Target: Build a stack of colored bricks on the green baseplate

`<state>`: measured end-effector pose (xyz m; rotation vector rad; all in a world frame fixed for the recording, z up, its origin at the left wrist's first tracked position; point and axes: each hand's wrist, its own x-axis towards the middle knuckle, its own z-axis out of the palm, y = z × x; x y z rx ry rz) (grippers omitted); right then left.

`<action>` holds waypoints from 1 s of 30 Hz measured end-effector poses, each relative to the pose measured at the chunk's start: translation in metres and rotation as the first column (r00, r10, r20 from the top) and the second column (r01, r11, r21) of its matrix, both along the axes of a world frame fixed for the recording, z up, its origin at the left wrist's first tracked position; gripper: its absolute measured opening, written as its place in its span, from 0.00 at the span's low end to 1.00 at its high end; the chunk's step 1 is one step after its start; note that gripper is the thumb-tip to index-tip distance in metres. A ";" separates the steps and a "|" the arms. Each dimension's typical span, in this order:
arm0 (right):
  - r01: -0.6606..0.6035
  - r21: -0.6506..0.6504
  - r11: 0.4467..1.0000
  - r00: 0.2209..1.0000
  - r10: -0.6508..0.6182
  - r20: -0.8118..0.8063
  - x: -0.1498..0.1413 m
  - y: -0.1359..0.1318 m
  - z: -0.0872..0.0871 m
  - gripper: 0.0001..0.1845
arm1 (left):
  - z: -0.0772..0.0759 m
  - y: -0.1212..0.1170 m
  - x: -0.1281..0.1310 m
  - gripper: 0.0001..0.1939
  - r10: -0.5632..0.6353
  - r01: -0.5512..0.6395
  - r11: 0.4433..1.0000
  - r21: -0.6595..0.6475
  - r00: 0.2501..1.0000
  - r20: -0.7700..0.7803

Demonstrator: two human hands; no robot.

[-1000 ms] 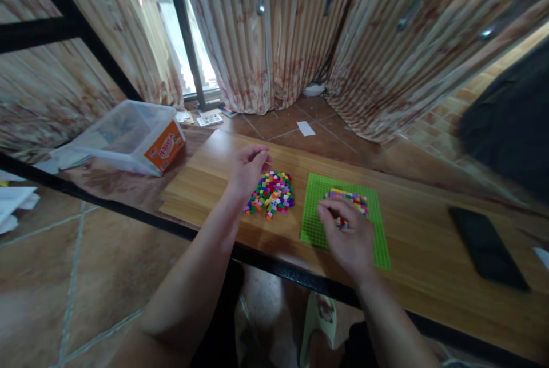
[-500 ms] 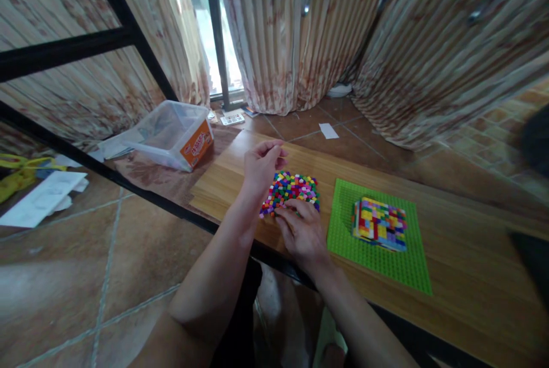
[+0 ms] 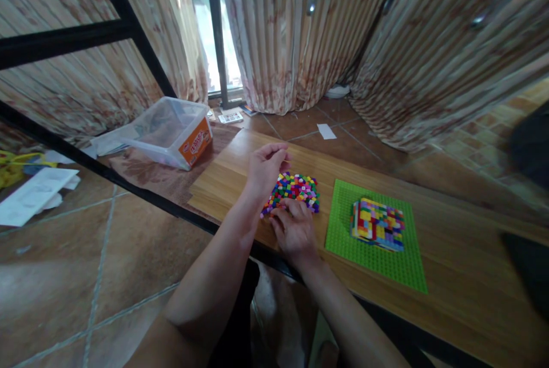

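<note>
A heap of small multicoloured building bricks (image 3: 295,187) lies on the wooden table. My left hand (image 3: 266,168) hovers just above its back left side, thumb and fingers pinched together; whatever is between them is too small to make out. At the near edge of the heap, my right hand (image 3: 295,231) reaches down with bent fingers, thumb and forefinger close together by the bricks. What those fingertips hold, if anything, is hidden. To the right, a block built of coloured bricks (image 3: 377,224) stands on a green studded baseplate (image 3: 338,242).
A clear plastic box (image 3: 171,122) with an orange label sits on the floor beyond the table's (image 3: 454,265) left end. A black metal bar (image 3: 146,191) crosses the left side. White trays (image 3: 36,194) lie on the tiles. A dark object (image 3: 525,265) is at the right edge.
My right hand has shifted slightly left along the near edge of the heap. My left hand stays pinched above the bricks, moved a little right. The view has tilted slightly.
</note>
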<state>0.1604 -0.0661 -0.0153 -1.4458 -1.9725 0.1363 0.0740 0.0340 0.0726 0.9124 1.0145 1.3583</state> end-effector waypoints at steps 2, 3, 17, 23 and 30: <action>0.002 0.013 1.000 1.000 -0.001 -0.022 0.000 0.000 0.003 0.07 | -0.001 0.000 0.001 0.05 -0.001 0.001 1.000 0.005 1.000 -0.012; -0.001 0.021 1.000 0.999 0.002 -0.039 0.001 0.000 0.006 0.07 | -0.001 0.000 0.001 0.05 -0.001 0.001 1.000 0.008 1.000 -0.020; 0.349 -0.016 0.937 0.875 -0.332 -0.353 0.120 -0.032 0.059 0.08 | -0.006 0.003 0.008 0.07 -0.003 0.010 0.998 0.058 0.993 -0.115; 0.489 -0.116 0.865 0.799 -0.497 -0.338 0.169 -0.051 0.054 0.11 | -0.004 -0.002 0.016 0.08 -0.034 0.042 0.998 0.043 0.986 -0.163; 0.502 -0.196 0.842 0.795 -0.539 -0.280 0.188 -0.061 0.046 0.14 | -0.005 -0.005 0.023 0.07 -0.050 0.062 0.997 0.048 0.975 -0.215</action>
